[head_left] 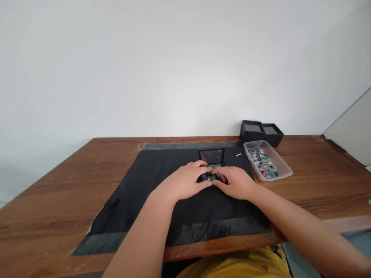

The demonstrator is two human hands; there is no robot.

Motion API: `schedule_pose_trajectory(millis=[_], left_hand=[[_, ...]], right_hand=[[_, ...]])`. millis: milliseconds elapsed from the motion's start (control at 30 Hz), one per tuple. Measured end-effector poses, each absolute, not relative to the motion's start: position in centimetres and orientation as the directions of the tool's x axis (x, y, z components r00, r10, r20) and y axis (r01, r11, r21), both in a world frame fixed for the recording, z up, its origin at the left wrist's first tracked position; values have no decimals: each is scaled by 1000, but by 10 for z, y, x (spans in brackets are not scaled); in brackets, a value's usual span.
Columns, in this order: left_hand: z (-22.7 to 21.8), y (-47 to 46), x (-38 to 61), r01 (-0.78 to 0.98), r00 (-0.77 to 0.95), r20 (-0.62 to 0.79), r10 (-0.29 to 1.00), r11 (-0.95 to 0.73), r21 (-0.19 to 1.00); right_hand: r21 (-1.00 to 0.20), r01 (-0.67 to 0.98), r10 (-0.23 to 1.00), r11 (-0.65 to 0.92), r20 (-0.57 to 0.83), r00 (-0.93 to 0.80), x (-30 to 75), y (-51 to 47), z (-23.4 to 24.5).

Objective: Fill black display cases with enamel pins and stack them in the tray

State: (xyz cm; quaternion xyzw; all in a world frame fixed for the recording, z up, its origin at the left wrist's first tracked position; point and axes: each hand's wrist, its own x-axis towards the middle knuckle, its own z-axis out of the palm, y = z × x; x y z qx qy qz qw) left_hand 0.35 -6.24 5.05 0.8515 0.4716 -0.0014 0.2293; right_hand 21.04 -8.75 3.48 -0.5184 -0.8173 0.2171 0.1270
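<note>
A small black box (211,156) stands on the black mat with its windowed lid raised. Small shiny pieces (209,177) show in its lower part, too small to name. From the left, my left hand (191,178) curls its fingers and thumb about the box. My right hand (236,182) grips at the opposite side, with its index finger and thumb bent in towards the pieces. The fingertips of both hands nearly meet over the box and hide much of its base.
A clear plastic tub (285,170) holding many small colourful packets sits right of the mat (139,193). Behind it, black windowed boxes (252,135) are stacked by the wall. A white scrap (238,155) lies near the mat's far right corner. The wooden table (63,185) surrounds the mat.
</note>
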Motion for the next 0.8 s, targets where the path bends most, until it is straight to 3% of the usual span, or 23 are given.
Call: schedule_pose_trajectory(millis=[567,800], left_hand=[[50,-62,1,757,572,-121,811,-465,458],[52,-63,4,765,569,-138,810,-461,449]], right_hand=[[-509,816,937,273,-51,-346,211,-89,41],[-583,786,951,207,-69,-301,209,-86,40]])
